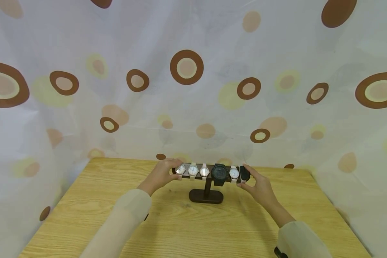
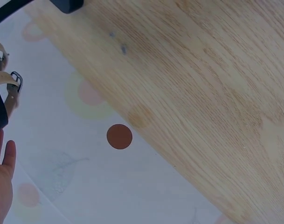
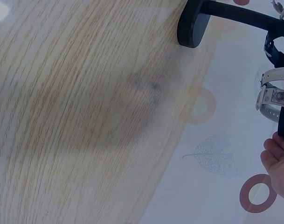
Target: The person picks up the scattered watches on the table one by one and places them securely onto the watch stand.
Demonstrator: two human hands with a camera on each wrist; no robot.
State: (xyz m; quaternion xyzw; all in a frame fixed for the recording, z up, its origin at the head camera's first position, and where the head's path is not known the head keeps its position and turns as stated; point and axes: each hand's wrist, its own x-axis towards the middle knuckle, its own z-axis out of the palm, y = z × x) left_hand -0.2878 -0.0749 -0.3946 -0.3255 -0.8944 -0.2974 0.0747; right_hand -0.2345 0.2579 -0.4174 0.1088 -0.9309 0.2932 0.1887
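A dark watch stand stands near the back of the table, its crossbar strapped with several watches in a row. At the bar's left end my left hand grips with thumb below and fingers above, beside a white-strapped watch. My right hand holds the opposite end the same way, around a black-faced smartwatch. Between them sit a bulky black watch and lighter ones, including a white-dial watch. From the right wrist, a pale strap with a buckle hangs under the bar, above my fingertips.
The stand's oval base rests on the wooden table. Close behind it, a pale sheet with brown and yellow circles hangs along the table's back edge and both sides.
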